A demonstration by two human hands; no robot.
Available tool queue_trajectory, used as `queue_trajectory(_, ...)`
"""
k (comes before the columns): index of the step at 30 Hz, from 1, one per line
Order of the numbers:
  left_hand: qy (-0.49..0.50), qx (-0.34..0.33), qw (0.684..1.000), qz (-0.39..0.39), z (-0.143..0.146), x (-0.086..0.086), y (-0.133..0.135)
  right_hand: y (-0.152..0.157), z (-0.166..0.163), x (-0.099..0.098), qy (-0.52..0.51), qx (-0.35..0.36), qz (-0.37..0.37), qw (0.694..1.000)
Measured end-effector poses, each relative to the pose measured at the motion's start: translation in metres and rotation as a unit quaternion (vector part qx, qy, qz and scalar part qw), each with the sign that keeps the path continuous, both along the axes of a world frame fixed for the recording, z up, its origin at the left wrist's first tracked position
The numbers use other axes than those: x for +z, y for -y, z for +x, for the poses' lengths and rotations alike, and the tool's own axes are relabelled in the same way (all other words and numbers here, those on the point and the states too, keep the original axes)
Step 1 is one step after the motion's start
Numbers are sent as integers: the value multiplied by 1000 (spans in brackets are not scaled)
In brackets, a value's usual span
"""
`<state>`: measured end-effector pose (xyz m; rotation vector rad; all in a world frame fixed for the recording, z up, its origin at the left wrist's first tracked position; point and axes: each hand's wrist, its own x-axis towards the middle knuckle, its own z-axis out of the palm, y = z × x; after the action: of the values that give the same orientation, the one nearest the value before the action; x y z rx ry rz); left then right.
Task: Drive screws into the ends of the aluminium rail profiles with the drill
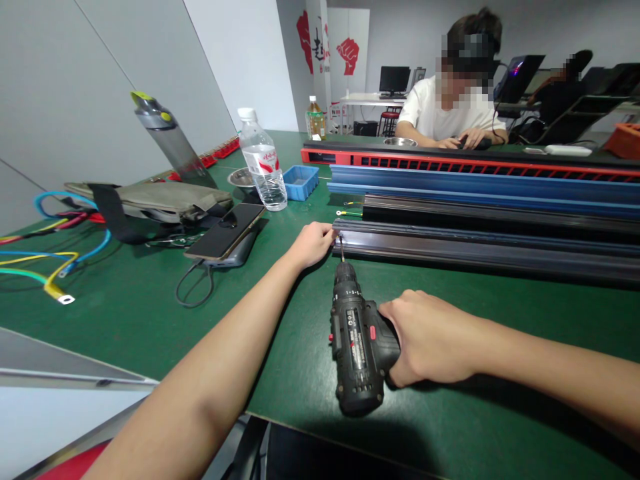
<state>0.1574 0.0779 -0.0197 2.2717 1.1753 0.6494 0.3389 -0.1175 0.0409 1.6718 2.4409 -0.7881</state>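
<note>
My right hand (425, 337) is wrapped around the grip of a black cordless drill (356, 347), which lies on its side just above the green table. The drill's bit points away from me and meets the left end of a long dark metal rail (450, 250). At that same end my left hand (314, 245) is closed, its thumb and fingers pinching the rail's edge close to the bit tip. What sits right under the bit is too small to make out. Behind the rail lies a black bar (480, 212) with wires with ring terminals (345, 213) at its end.
Farther back are a blue rail (450, 183) and a red slotted strip (425, 160). A water bottle (264, 167), blue tray (300, 183), phone (227, 230), bag (165, 200) and cables (60, 267) occupy the left. Across the table (280, 333) sits a person (425, 107).
</note>
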Motion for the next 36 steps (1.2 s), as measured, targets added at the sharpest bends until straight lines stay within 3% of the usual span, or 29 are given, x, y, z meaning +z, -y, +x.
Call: queue_trajectory(36, -19, 11, 1000, 11, 0, -2, 0, -1, -1, -1, 18, -1, -2, 1000)
